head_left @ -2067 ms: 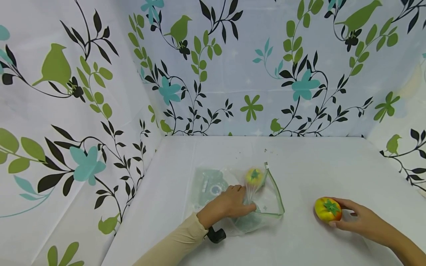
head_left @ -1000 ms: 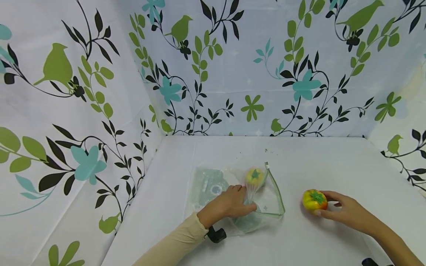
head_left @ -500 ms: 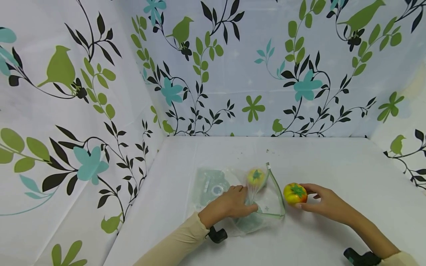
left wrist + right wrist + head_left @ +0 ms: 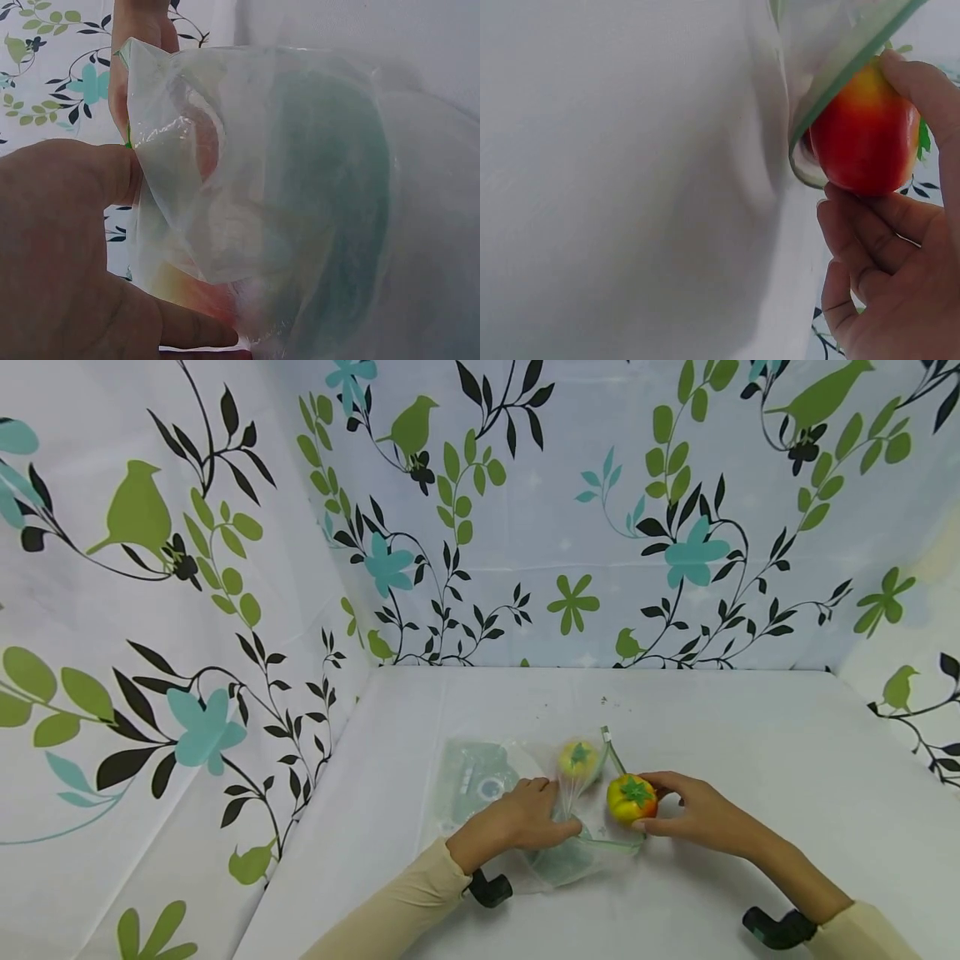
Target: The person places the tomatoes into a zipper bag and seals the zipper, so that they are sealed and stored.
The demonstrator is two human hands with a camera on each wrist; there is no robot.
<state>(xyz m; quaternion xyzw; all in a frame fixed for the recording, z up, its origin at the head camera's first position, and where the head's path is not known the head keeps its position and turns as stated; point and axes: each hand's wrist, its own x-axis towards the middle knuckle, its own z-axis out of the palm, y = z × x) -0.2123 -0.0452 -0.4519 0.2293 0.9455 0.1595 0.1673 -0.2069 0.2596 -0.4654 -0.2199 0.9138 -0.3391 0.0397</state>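
Note:
A clear zip-top bag (image 4: 542, 870) with a green-edged mouth lies flat on the white table, its opening facing right. Thumb and fingers of my left hand (image 4: 517, 817) pinch the bag, and creases run out from the grip. Inside, near the far edge, sits one yellow tomato (image 4: 577, 760) with a green calyx. A second tomato (image 4: 632, 799), yellow and red, is held between the thumb and fingers of my right hand (image 4: 701, 814), right at the bag's mouth. In the right wrist view the bag's green zip edge (image 4: 855, 66) overlaps this tomato (image 4: 866, 135).
A pale green print with a round mark (image 4: 487, 777) shows on the left part of the bag. Black wrist cameras stick out below the left wrist (image 4: 491, 891) and right wrist (image 4: 780, 931). Patterned cloth (image 4: 570, 543) walls the table (image 4: 750, 718) at the back and sides.
My right hand has carried its tomato leftward across the table, from well right of the bag to the bag's mouth. My left hand keeps its grip in the same place.

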